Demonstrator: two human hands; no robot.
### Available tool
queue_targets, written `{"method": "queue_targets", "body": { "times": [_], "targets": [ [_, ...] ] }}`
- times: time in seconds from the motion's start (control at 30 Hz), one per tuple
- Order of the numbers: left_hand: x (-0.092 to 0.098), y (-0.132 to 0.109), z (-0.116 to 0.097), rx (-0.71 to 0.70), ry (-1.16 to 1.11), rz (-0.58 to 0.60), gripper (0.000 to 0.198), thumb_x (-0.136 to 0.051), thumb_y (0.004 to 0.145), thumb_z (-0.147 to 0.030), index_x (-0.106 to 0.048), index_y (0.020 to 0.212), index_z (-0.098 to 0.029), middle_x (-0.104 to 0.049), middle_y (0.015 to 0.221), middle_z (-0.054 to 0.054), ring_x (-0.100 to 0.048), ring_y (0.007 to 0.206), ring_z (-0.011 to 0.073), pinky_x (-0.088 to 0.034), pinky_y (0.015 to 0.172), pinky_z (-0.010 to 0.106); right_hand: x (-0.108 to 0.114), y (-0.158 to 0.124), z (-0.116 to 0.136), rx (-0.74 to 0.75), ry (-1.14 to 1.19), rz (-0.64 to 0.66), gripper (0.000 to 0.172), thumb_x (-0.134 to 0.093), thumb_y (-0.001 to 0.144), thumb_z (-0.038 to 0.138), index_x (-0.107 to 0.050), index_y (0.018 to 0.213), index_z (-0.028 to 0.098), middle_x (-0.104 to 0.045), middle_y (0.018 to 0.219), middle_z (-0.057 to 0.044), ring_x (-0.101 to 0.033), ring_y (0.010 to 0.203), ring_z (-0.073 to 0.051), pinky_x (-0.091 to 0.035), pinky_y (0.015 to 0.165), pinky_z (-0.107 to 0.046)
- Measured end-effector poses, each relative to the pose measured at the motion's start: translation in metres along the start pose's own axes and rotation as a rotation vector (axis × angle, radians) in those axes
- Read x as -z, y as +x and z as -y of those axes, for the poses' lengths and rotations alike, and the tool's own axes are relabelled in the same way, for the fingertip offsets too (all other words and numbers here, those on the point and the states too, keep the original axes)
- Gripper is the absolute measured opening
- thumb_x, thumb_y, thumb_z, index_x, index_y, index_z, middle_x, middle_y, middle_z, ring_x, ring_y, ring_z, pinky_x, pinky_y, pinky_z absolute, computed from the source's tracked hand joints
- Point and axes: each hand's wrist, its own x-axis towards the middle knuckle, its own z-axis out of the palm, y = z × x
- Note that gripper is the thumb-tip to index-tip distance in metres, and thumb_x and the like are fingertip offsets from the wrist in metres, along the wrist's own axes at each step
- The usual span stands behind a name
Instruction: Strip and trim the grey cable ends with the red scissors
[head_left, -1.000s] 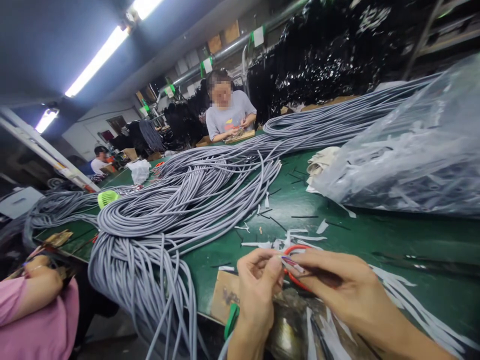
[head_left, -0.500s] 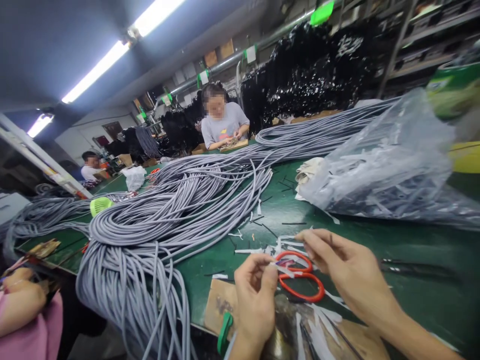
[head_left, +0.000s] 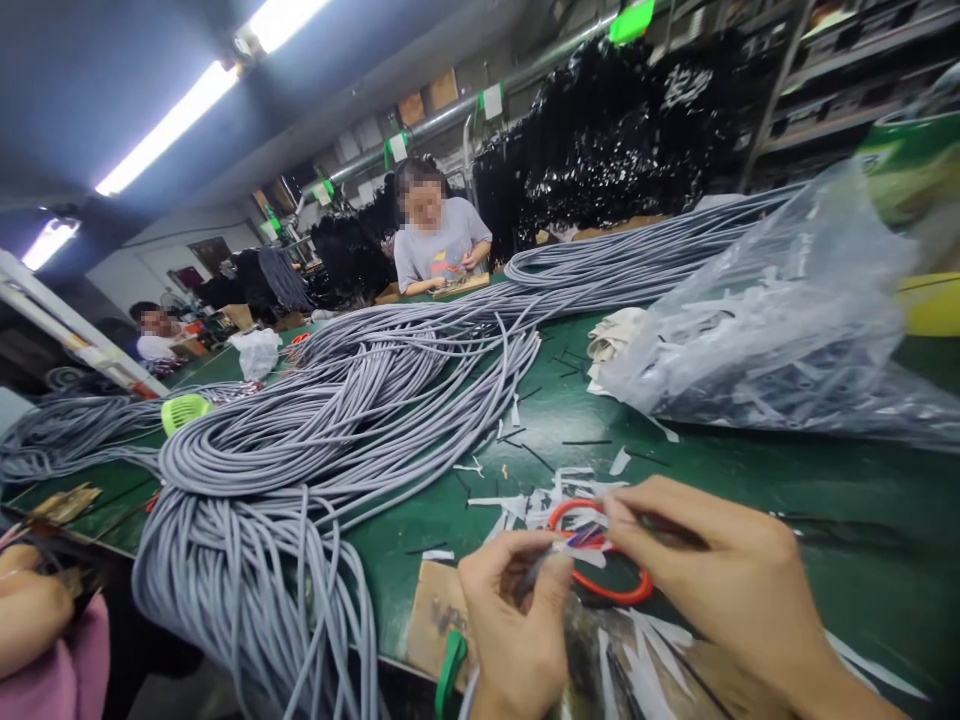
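Observation:
My left hand (head_left: 514,615) is closed around the end of a grey cable (head_left: 529,578). From that end stick out thin coloured wires (head_left: 583,537), bluish and reddish, and a whitish strip (head_left: 592,556). My right hand (head_left: 724,565) has its thumb and fingers pinched at the tips of these wires; exactly what lies between its fingertips is partly hidden. Beneath both hands lies a pair of scissors with red handles (head_left: 640,592), its blades mostly covered. White scraps (head_left: 544,500) are scattered around the scissors.
Long bundles of grey cable (head_left: 315,430) cover the table's left and middle. At right sits a clear plastic bag (head_left: 757,350) of scraps, beside a pale cloth (head_left: 615,338). A green clip (head_left: 450,672) is near the front edge. A co-worker (head_left: 442,240) sits opposite; another person's arm (head_left: 34,610) is at left.
My right hand has come down and closer to my left hand, its fingers now at the wire ends. A white scrap now lies on the table behind it. The view has shifted slightly.

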Motion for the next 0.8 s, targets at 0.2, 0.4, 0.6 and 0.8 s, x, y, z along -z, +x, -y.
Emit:
{"method": "queue_targets", "body": {
  "times": [0.2, 0.4, 0.6, 0.8],
  "targets": [
    [0.004, 0.0, 0.01, -0.085, 0.07, 0.005, 0.014, -0.065, 0.084, -0.023, -0.075, 0.086, -0.015, -0.076, 0.078, 0.006, -0.071, 0.069, 0.0175, -0.056, 0.064, 0.02, 0.001, 0.001, 0.0, -0.051, 0.181, 0.265, 0.027, -0.06, 0.082, 0.04, -0.071, 0.066, 0.022, -0.071, 0.061, -0.003, -0.066, 0.05, -0.018, -0.052, 0.044, -0.022],
    [0.008, 0.006, 0.005, -0.361, 0.465, 0.11, 0.023, -0.053, 0.082, -0.003, -0.071, 0.085, -0.017, -0.071, 0.076, 0.004, -0.067, 0.071, 0.0177, -0.05, 0.067, 0.025, 0.001, -0.011, -0.005, 0.696, -0.145, 0.115, 0.034, -0.04, 0.089, 0.004, -0.069, 0.081, 0.02, -0.072, 0.065, -0.003, -0.063, 0.048, -0.013, -0.048, 0.047, -0.021],
    [0.013, 0.01, -0.005, -0.361, 0.399, 0.416, 0.018, -0.056, 0.083, -0.005, -0.067, 0.082, -0.019, -0.069, 0.076, 0.003, -0.063, 0.069, 0.0174, -0.044, 0.062, 0.024, 0.007, 0.003, -0.001, 0.158, -0.009, 0.266, 0.029, -0.049, 0.082, 0.016, -0.063, 0.056, 0.021, -0.058, 0.049, 0.001, -0.053, 0.043, -0.011, -0.039, 0.041, -0.02],
    [0.02, 0.012, 0.003, -0.184, 0.188, 0.341, 0.011, -0.063, 0.084, -0.023, -0.069, 0.077, -0.017, -0.067, 0.071, 0.004, -0.061, 0.065, 0.0174, -0.046, 0.06, 0.023, 0.005, 0.013, -0.001, -0.288, 0.308, 0.454, 0.039, -0.062, 0.073, 0.046, -0.057, 0.046, 0.019, -0.049, 0.047, 0.001, -0.042, 0.046, -0.012, -0.032, 0.043, -0.023]
  ]
}}
